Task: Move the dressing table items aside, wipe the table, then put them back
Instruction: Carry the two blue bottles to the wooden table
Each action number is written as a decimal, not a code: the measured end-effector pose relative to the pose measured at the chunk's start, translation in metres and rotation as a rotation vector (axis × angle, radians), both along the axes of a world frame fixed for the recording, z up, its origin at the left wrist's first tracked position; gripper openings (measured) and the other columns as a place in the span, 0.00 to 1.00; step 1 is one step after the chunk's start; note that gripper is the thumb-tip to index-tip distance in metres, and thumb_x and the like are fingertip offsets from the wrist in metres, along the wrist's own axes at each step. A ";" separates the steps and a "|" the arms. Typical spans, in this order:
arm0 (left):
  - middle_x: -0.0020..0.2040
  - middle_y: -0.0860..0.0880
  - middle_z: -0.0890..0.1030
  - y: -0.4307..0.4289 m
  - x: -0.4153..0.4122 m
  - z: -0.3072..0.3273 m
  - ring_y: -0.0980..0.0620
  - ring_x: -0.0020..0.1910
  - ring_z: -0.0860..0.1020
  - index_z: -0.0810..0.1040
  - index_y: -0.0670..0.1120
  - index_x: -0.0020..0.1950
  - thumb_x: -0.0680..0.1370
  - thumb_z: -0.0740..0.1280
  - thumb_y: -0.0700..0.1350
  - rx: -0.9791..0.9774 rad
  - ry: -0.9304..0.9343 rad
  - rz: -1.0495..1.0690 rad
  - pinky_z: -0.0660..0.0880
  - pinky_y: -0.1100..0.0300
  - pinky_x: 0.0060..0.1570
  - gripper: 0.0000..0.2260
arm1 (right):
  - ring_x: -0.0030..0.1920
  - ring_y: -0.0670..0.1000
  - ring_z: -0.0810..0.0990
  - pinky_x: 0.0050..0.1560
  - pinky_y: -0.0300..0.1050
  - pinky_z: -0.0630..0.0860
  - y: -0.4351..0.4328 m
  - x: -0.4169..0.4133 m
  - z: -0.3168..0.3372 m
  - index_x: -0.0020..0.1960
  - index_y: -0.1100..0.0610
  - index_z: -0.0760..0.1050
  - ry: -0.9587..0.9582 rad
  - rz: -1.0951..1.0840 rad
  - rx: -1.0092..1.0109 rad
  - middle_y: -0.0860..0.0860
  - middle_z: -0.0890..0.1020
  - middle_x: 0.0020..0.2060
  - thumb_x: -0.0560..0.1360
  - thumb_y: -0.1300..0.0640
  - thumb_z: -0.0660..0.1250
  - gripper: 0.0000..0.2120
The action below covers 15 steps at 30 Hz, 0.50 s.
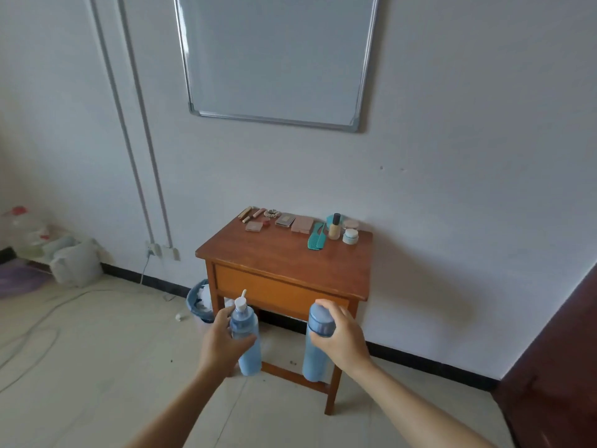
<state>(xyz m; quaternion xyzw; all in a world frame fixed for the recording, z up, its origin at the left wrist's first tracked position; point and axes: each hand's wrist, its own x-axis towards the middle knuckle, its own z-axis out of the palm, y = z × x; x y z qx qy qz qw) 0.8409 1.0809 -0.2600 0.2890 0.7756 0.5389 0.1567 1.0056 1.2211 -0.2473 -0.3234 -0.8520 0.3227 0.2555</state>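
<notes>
A small wooden dressing table [277, 257] stands against the wall. Along its back edge lie several items: small sticks [250, 214], flat compacts [302, 224], a teal comb [316, 241], a foundation bottle [335, 227] and a small white jar [350, 236]. In front of the table, in the air, my left hand [223, 339] grips a light blue pump bottle [246, 337]. A capped blue bottle [318, 341] is held near its top by my right hand [342, 339]. Both bottles are upright.
A blue waste bin [197, 300] sits on the floor left of the table. White bags [76, 263] and a cable [38, 321] lie at the left wall. A whiteboard [277, 56] hangs above. Dark wooden furniture [555, 367] stands at the right.
</notes>
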 end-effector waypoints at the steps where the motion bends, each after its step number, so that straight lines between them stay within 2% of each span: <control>1: 0.41 0.49 0.74 0.014 -0.008 0.001 0.49 0.41 0.74 0.70 0.47 0.56 0.68 0.73 0.34 0.007 -0.001 -0.007 0.71 0.62 0.36 0.21 | 0.55 0.46 0.72 0.51 0.37 0.72 0.013 -0.007 0.001 0.65 0.48 0.68 0.003 -0.002 0.010 0.47 0.73 0.56 0.70 0.56 0.71 0.26; 3: 0.40 0.51 0.74 0.045 -0.027 0.003 0.52 0.39 0.73 0.70 0.49 0.55 0.68 0.73 0.36 0.028 0.000 -0.022 0.69 0.64 0.35 0.20 | 0.54 0.44 0.70 0.51 0.36 0.70 0.040 -0.023 0.008 0.65 0.48 0.68 0.012 -0.022 0.019 0.47 0.72 0.56 0.70 0.57 0.71 0.26; 5: 0.42 0.52 0.75 0.078 -0.047 0.006 0.54 0.41 0.73 0.69 0.49 0.55 0.68 0.74 0.37 0.049 0.001 -0.046 0.69 0.65 0.36 0.20 | 0.54 0.45 0.70 0.51 0.37 0.70 0.069 -0.040 0.014 0.66 0.49 0.68 0.019 -0.050 0.039 0.48 0.72 0.56 0.70 0.58 0.71 0.26; 8: 0.45 0.52 0.77 0.127 -0.073 0.013 0.54 0.43 0.75 0.70 0.49 0.54 0.69 0.74 0.38 0.054 -0.012 -0.095 0.69 0.67 0.35 0.19 | 0.54 0.43 0.69 0.52 0.35 0.68 0.111 -0.066 0.023 0.65 0.49 0.68 0.020 -0.107 0.048 0.45 0.71 0.55 0.70 0.60 0.71 0.26; 11: 0.44 0.53 0.77 0.174 -0.104 0.021 0.54 0.43 0.75 0.71 0.49 0.53 0.69 0.73 0.39 0.051 -0.008 -0.165 0.69 0.69 0.35 0.18 | 0.54 0.43 0.70 0.51 0.36 0.71 0.151 -0.091 0.030 0.65 0.48 0.67 -0.004 -0.169 0.055 0.43 0.69 0.54 0.70 0.59 0.71 0.26; 15: 0.46 0.52 0.77 0.226 -0.136 0.022 0.54 0.44 0.76 0.71 0.48 0.55 0.69 0.73 0.38 0.048 -0.018 -0.206 0.71 0.67 0.37 0.19 | 0.53 0.43 0.69 0.50 0.36 0.72 0.190 -0.112 0.026 0.65 0.48 0.67 0.026 -0.254 0.024 0.45 0.71 0.54 0.69 0.60 0.71 0.27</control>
